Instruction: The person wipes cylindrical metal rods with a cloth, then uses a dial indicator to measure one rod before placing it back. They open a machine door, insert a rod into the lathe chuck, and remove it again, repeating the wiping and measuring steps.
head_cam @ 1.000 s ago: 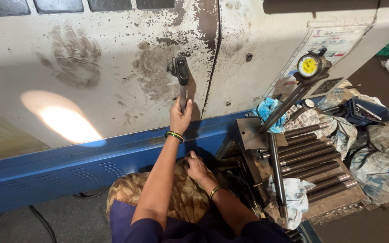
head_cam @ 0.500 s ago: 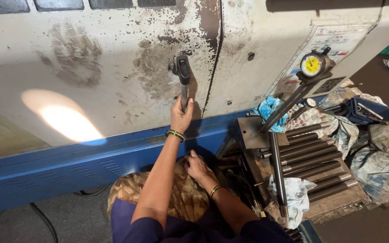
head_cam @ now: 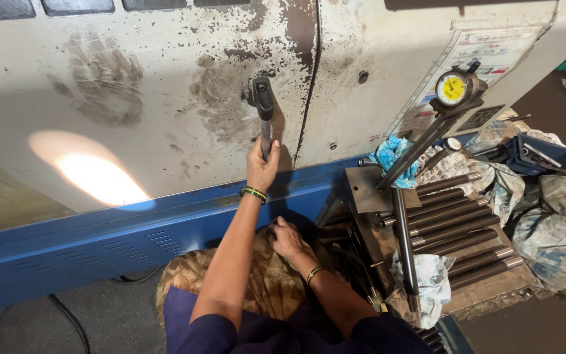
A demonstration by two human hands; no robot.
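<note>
The machine's sliding door [head_cam: 165, 98] carries 1 vertical handle [head_cam: 263, 108]. The left hand [head_cam: 261, 167] is clenched round the handle's lower end; a straight, steady pull suits. Below the handle, the right hand [head_cam: 287, 238] rests, probably loosely curled.

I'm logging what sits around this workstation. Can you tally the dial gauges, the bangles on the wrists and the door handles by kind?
Dial gauges: 2 (yellow-faced gauge, small gauge)
Wrist bangles: 2 (green bangle, gold bangle)
Door handles: 1 (door handle, gripped by the left hand)
Total: 5
</note>
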